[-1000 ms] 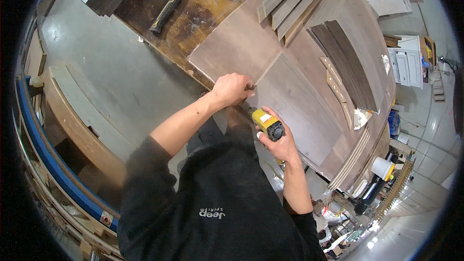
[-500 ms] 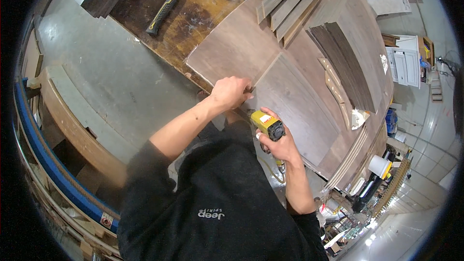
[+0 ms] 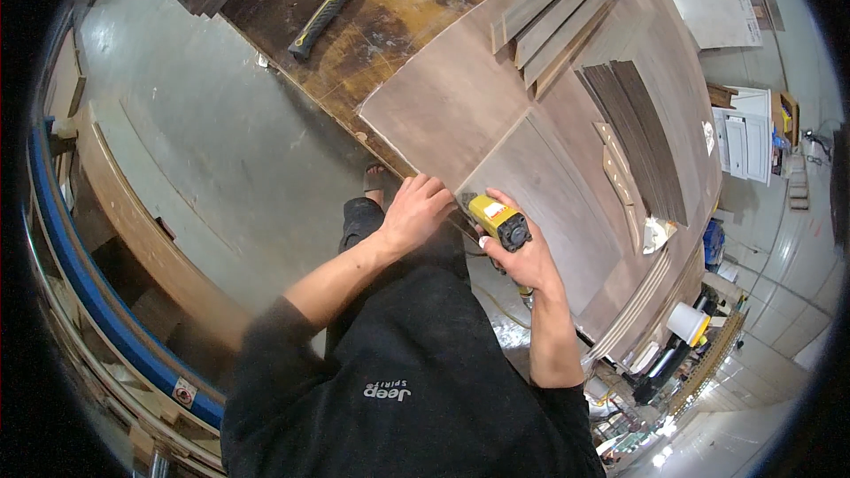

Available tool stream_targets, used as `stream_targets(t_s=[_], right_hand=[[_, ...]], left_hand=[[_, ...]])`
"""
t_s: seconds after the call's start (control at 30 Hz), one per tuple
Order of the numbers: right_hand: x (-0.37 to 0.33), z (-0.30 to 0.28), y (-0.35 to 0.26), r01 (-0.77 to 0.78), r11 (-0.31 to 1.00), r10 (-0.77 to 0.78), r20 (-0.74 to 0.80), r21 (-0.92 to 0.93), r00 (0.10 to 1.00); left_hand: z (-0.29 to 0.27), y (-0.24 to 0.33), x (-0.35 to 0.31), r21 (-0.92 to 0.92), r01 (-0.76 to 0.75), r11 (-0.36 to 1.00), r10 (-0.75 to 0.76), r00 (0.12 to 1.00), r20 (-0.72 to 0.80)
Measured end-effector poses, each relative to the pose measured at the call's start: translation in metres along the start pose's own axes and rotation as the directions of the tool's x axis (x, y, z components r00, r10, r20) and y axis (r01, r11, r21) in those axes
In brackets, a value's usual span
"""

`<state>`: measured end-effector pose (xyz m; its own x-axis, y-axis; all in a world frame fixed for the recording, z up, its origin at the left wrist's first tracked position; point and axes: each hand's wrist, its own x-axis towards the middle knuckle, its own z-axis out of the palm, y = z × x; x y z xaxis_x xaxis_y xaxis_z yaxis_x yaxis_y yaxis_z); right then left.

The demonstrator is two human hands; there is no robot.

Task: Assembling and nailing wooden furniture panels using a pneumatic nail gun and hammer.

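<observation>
A yellow and black air nailer [image 3: 500, 219] is gripped in my right hand [image 3: 524, 257]. Its nose points away from me, at the near edge of a grey wood-grain cabinet door [image 3: 549, 204] with a raised frame strip. Just left of the nailer, my left hand [image 3: 418, 211] bends its fingers closed at the table's near edge, by the door's corner. Whatever those fingers hold is hidden under them. An air hose [image 3: 500, 303] hangs below the nailer. The door lies on a larger brownish panel [image 3: 434, 97] on the worktable.
Loose grey strips [image 3: 553, 22] and a dark stack of strips [image 3: 633, 128] lie farther up the panel. A hammer [image 3: 323, 19] with a black and yellow handle rests on the stained tabletop [image 3: 390, 22]. At left stands a blue-edged rack [image 3: 97, 327]. A white bucket [image 3: 688, 323] sits at right.
My left hand has drawn back from the door's corner toward me. The nailer in my right hand has moved forward, closer to that corner. The whole view has shifted slightly.
</observation>
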<state>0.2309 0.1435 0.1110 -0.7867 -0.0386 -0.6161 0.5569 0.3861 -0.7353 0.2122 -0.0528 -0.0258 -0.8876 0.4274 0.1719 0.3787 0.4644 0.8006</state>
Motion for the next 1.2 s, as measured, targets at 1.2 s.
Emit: stream_targets(t_s=[1.2], right_hand=[[0.05,-0.106,-0.034,-0.049,0.974,0.086,-0.163,0.222,0.983]], left_hand=[[0.05,0.011,0.136,0.198,0.07,0.978,-0.061,0.997,-0.051]])
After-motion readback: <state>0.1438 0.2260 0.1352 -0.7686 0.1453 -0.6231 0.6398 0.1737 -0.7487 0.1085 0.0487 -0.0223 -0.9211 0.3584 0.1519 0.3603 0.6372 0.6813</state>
